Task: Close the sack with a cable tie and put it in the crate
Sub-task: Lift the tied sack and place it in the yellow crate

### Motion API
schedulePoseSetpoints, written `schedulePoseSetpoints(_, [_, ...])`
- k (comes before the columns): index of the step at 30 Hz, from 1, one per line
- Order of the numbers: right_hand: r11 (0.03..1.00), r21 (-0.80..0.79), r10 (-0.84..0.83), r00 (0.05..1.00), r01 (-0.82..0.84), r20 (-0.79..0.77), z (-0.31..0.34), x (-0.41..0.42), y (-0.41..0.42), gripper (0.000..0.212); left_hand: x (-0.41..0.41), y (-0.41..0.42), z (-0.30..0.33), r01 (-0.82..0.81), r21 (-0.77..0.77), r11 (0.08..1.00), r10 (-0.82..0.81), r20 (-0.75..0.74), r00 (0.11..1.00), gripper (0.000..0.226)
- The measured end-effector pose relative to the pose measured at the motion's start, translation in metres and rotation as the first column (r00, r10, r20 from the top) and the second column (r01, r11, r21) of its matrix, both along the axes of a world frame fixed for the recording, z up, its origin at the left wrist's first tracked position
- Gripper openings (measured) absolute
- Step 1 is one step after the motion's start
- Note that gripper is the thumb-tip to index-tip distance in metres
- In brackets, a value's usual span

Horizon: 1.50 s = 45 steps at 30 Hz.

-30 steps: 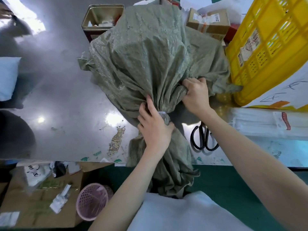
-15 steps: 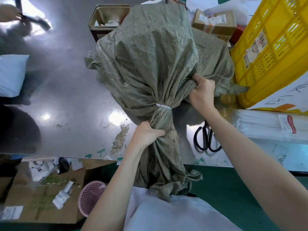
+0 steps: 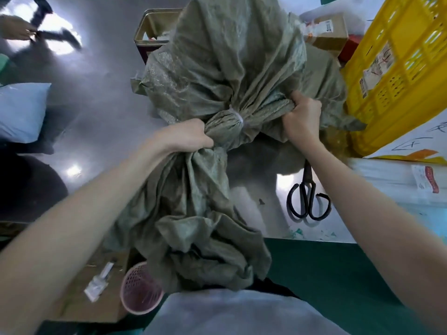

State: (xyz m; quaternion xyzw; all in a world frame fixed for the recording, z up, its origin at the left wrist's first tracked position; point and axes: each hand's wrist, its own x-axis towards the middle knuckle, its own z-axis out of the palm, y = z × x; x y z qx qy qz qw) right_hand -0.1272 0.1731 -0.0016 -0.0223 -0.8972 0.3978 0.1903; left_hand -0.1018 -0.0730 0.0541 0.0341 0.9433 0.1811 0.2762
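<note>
While hands (image 3: pixel 242 131) grip, sack (image 3: pixel 229 68) neck points nearward.

steel table (image 3: pixel 101 122) bears sack (image 3: pixel 217 76), scissors (image 3: pixel 307 199), crate (image 3: pixel 396 76).

Glossy grey table (image 3: pixel 101 131) with light glare, green floor (image 3: pixel 338 274) below.

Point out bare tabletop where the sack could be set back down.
Widest bare steel lies left of the sack, between the white parcel and the metal tin. A smaller patch sits under the neck, left of the scissors. The right is crowded: yellow crate, cardboard box.
</note>
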Motion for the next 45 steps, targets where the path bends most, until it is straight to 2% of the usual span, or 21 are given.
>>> schedulePoseSetpoints(4, [0.999,0.029,0.031,0.999,-0.032,0.035,-0.010,0.008,-0.009,0.018,-0.007,-0.011,0.002,0.219,-0.280,0.935,-0.242,-0.052,0.969,0.051])
schedulePoseSetpoints(6, [0.990,0.112,0.080,0.996,-0.083,0.033,-0.012,0.014,-0.016,0.021,-0.005,-0.019,0.005,0.237,-0.448,0.862,-0.316,-0.111,0.942,0.039])
schedulePoseSetpoints(9, [0.962,0.237,0.135,0.991,-0.133,0.007,-0.013,0.019,-0.029,0.014,-0.009,-0.038,0.011,0.137,-0.622,0.771,-0.383,-0.282,0.880,0.021])
schedulePoseSetpoints(12, [0.954,0.262,0.161,0.987,-0.149,-0.025,-0.013,0.024,-0.040,0.017,-0.017,-0.061,-0.006,0.047,-0.668,0.742,-0.522,-0.533,0.666,0.016])
schedulePoseSetpoints(15, [0.947,0.272,0.193,0.980,-0.171,-0.056,-0.015,0.030,-0.045,0.016,-0.008,-0.073,-0.028,-0.103,-0.674,0.732,-0.566,-0.685,0.459,0.025])
schedulePoseSetpoints(16, [0.949,0.264,0.193,0.980,-0.173,-0.050,-0.017,0.033,-0.045,0.016,-0.005,-0.075,-0.039,-0.156,-0.626,0.764,-0.530,-0.747,0.402,0.029])
schedulePoseSetpoints(17, [0.958,0.236,0.178,0.983,-0.165,-0.034,-0.018,0.036,-0.045,0.020,0.000,-0.076,-0.052,-0.195,-0.541,0.818,-0.442,-0.809,0.389,0.033])
schedulePoseSetpoints(18, [0.970,0.188,0.156,0.988,-0.151,-0.008,-0.019,0.039,-0.045,0.030,0.005,-0.073,-0.064,-0.222,-0.421,0.879,-0.306,-0.857,0.415,0.039])
schedulePoseSetpoints(19, [0.984,0.122,0.130,0.991,-0.132,0.018,-0.019,0.042,-0.045,0.044,0.011,-0.067,-0.074,-0.272,-0.271,0.923,-0.112,-0.868,0.483,0.050])
schedulePoseSetpoints(20, [0.993,0.049,0.104,0.994,-0.105,0.026,-0.017,0.045,-0.044,0.059,0.017,-0.058,-0.080,-0.368,-0.106,0.924,0.111,-0.845,0.523,0.062])
schedulePoseSetpoints(21, [0.997,-0.004,0.076,0.997,-0.076,0.010,-0.015,0.047,-0.043,0.073,0.021,-0.048,-0.083,-0.473,0.041,0.880,0.315,-0.794,0.519,0.074])
schedulePoseSetpoints(23, [0.998,0.038,0.043,0.998,-0.041,-0.052,-0.010,0.048,-0.040,0.093,0.025,-0.031,-0.086,-0.566,0.233,0.791,0.551,-0.672,0.494,0.092])
schedulePoseSetpoints(25, [0.971,0.240,0.033,0.999,-0.023,-0.038,-0.004,0.043,-0.038,0.100,0.022,-0.027,-0.091,-0.529,0.310,0.790,0.595,-0.601,0.535,0.107])
schedulePoseSetpoints(27, [0.900,0.435,0.000,0.997,-0.031,0.072,-0.001,0.038,-0.039,0.087,0.016,-0.035,-0.097,-0.412,0.329,0.850,0.525,-0.599,0.605,0.114])
schedulePoseSetpoints(29, [0.875,0.483,-0.061,0.985,-0.026,0.164,-0.003,0.035,-0.042,0.064,0.009,-0.044,-0.100,-0.251,0.383,0.889,0.449,-0.623,0.640,0.112])
schedulePoseSetpoints(31, [0.900,0.436,-0.094,0.974,-0.006,0.207,-0.008,0.036,-0.044,0.054,0.003,-0.049,-0.100,-0.156,0.452,0.878,0.433,-0.612,0.661,0.103])
schedulePoseSetpoints(34, [0.952,0.301,-0.119,0.966,0.046,0.229,-0.015,0.039,-0.046,0.050,-0.002,-0.050,-0.102,-0.092,0.503,0.859,0.440,-0.636,0.634,0.073])
schedulePoseSetpoints(37, [0.969,0.096,-0.245,0.924,0.226,0.294,-0.017,0.043,-0.051,0.064,0.000,-0.041,-0.102,-0.059,0.552,0.832,0.488,-0.678,0.550,0.054])
schedulePoseSetpoints(39, [0.926,-0.139,-0.291,0.896,0.352,0.334,-0.014,0.047,-0.056,0.068,0.004,-0.030,-0.099,-0.048,0.587,0.808,0.528,-0.687,0.499,0.048])
schedulePoseSetpoints(42, [0.791,-0.498,-0.220,0.925,0.355,0.310,-0.008,0.050,-0.051,0.055,0.009,-0.006,-0.086,-0.054,0.679,0.732,0.620,-0.630,0.468,0.051])
schedulePoseSetpoints(45, [0.725,-0.621,-0.182,0.952,0.298,0.245,0.003,0.037,-0.031,0.032,0.004,0.018,-0.060,-0.003,0.767,0.642,0.676,-0.564,0.475,0.053])
